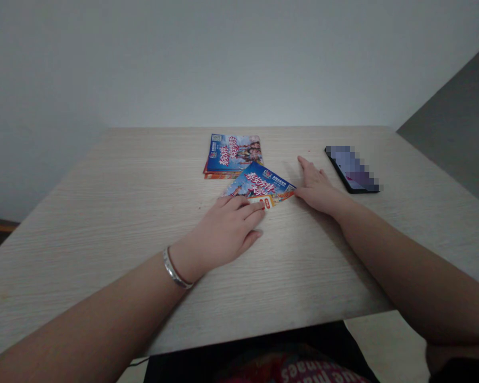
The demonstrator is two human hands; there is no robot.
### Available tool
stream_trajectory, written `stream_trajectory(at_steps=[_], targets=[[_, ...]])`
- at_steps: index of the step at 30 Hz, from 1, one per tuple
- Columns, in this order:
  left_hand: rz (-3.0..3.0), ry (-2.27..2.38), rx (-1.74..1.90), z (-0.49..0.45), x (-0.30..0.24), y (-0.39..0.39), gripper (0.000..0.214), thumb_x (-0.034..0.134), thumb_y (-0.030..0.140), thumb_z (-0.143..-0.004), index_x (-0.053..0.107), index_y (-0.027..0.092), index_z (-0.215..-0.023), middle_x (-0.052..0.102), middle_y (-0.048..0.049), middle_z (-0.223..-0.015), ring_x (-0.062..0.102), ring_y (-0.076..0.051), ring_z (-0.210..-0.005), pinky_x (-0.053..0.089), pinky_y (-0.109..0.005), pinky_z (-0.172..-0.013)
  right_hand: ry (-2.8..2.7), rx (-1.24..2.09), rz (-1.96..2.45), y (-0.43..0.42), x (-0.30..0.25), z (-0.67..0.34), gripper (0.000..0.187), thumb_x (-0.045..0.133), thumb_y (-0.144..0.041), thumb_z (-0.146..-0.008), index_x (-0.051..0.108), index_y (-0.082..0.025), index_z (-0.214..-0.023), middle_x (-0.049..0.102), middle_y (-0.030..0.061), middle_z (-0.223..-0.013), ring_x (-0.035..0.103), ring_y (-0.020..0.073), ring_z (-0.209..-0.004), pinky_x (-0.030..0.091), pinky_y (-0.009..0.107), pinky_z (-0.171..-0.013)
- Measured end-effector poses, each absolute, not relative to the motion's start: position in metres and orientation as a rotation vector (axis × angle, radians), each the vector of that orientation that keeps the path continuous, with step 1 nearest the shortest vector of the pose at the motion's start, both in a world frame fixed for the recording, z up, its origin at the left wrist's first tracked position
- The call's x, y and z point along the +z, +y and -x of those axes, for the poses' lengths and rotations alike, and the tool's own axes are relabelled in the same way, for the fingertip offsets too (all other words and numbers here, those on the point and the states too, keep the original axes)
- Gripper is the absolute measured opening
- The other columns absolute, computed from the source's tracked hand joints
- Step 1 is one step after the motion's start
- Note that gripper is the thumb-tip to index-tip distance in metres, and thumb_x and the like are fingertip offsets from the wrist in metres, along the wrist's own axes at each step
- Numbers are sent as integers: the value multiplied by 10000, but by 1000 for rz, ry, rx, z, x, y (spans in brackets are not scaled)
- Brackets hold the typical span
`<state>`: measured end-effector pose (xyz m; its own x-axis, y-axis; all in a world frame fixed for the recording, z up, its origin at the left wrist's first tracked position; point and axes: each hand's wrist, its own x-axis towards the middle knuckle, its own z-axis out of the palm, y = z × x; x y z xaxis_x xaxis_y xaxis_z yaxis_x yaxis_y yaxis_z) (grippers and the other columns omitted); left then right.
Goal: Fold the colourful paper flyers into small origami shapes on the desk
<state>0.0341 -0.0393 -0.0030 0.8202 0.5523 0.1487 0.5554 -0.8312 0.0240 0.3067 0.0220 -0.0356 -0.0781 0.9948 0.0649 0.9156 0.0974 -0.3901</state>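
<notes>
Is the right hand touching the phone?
Apart. The head view shows a strip of pale tabletop between the right hand and the phone.

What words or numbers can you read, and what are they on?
"泰安方特": front card.
"泰安方特": top of the pile.
Their second lines, small print and square codes: too unclear to read.
Phone: screen blurred out.
Red cloth: pale letters, cut off; can't read surely.

Left hand (233, 227) and right hand (317, 187) seen bare, forearms (115, 300) likewise uncovered. Left wrist ringed by narrow silver bangle (171, 268). Black cloth (179, 364) shown at lap; red-patterned garment (259, 369) printed with pale, upside-down lettering (319, 372).
</notes>
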Motion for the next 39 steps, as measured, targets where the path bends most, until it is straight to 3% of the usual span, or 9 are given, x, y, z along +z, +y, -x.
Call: stream_trajectory(at_steps=[14,16,18,19,21,25,30,35,39], targets=[[2996,-898,-267,-32,-5,-38,354,485,367,-971,586,166,-1245,593,-89,-1362,494,-316,-1239,400,-508,-1049,-1986,355,1811,21,-32,-318,809,483,-147,-699,316,-120,-1489,446,165,-1508,431,320,-1389,362,531,-1141],[3000,-898,-279,-31,-6,-37,380,496,399,-965,593,154,-1238,593,-103,-1354,479,-327,-1256,382,-519,-1070,-1975,276,1784,18,-26,-319,640,479,-160,-746,473,-115,-1385,570,167,-1379,534,309,-1286,425,504,-1085],[3028,-894,-289,-31,-5,-36,416,492,438,-965,598,144,-1239,601,-113,-1330,499,-317,-1230,385,-513,-1070,-2028,150,1701,11,-18,-313,322,473,-234,-839,680,-148,-1071,690,149,-1133,620,305,-1127,483,485,-1000],[3049,-894,-293,-30,-5,-35,424,480,449,-970,602,146,-1240,608,-112,-1315,516,-305,-1206,396,-505,-1061,-2082,139,1641,7,-15,-308,267,468,-274,-877,707,-177,-948,711,126,-1040,645,291,-1048,512,467,-942],[3098,-891,-303,-30,-4,-35,417,445,448,-989,613,166,-1245,611,-106,-1301,529,-283,-1189,412,-486,-1048,-2224,180,1493,-3,-10,-293,256,494,-323,-909,719,-201,-910,729,86,-947,667,254,-930,529,428,-879],[3219,-794,-357,-34,1,-37,385,409,425,-1014,626,212,-1249,587,-81,-1351,498,-238,-1272,359,-448,-1117,-2427,60,1341,-16,-10,-266,294,596,-360,-878,724,-166,-1059,725,117,-1108,643,282,-1056,483,459,-974],[3141,-1034,-372,-40,6,-38,311,419,297,-1002,680,168,-1110,689,-68,-1159,592,-219,-1110,442,-404,-1036,-2516,225,1140,-8,-18,-268,355,563,-261,-898,677,-209,-1230,680,84,-1281,599,245,-1206,426,478,-1079],[2875,-1282,-382,-36,-4,-28,537,472,416,-961,524,75,-1372,519,-151,-1443,432,-323,-1345,331,-485,-1143,-2607,436,1037,1,-18,-278,411,565,-170,-876,662,-303,-1253,642,13,-1341,461,262,-1378,362,551,-1123],[2900,-1225,-220,-29,-10,-23,665,447,519,-955,394,115,-1481,437,-133,-1518,341,-371,-1403,283,-545,-1148,-2604,480,958,1,-17,-279,321,573,-194,-888,712,-301,-1156,676,15,-1294,508,243,-1339,367,535,-1117]])
